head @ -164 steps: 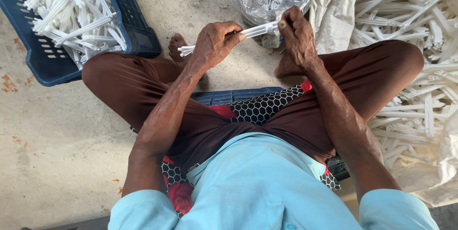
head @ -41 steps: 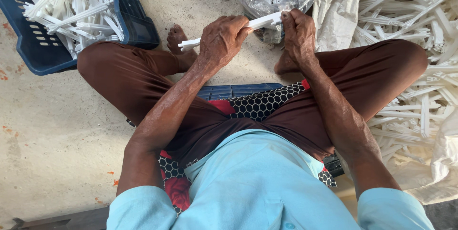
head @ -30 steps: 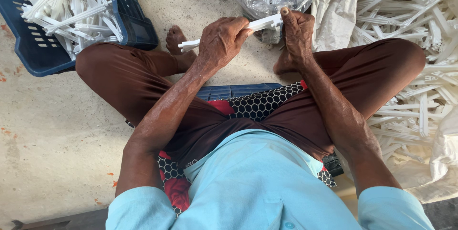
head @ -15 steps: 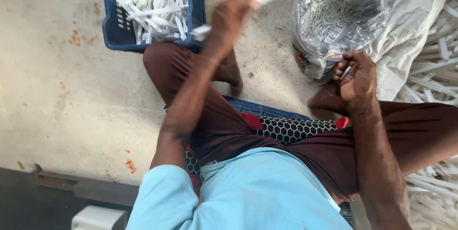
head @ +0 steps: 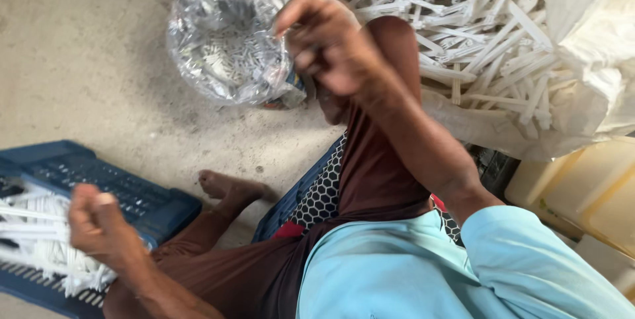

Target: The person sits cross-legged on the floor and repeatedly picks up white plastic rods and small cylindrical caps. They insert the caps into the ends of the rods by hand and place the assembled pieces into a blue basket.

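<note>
My left hand point(head: 99, 226) is low at the left, closed around a bundle of white plastic sticks point(head: 36, 226) that lies across the blue crate point(head: 126, 193). More white sticks fill the crate under it. My right hand point(head: 331, 44) is raised in front of my bent knee, right beside the rim of a clear plastic bag point(head: 225, 48) of small white pieces. Its fingers are loosely bent and apart, and I see nothing in them. Both hands are motion-blurred.
A large heap of white sticks point(head: 476, 35) lies on white sacking point(head: 595, 81) at the upper right. A yellowish container point(head: 582, 193) stands at the right edge. I sit on a blue honeycomb-patterned mat point(head: 317, 193) on a concrete floor point(head: 79, 61), one bare foot point(head: 228, 187) by the crate.
My left hand carried the stick bundle from in front of me down into the blue crate. My right hand let go of it and rose beside the clear bag. The view swung right.
</note>
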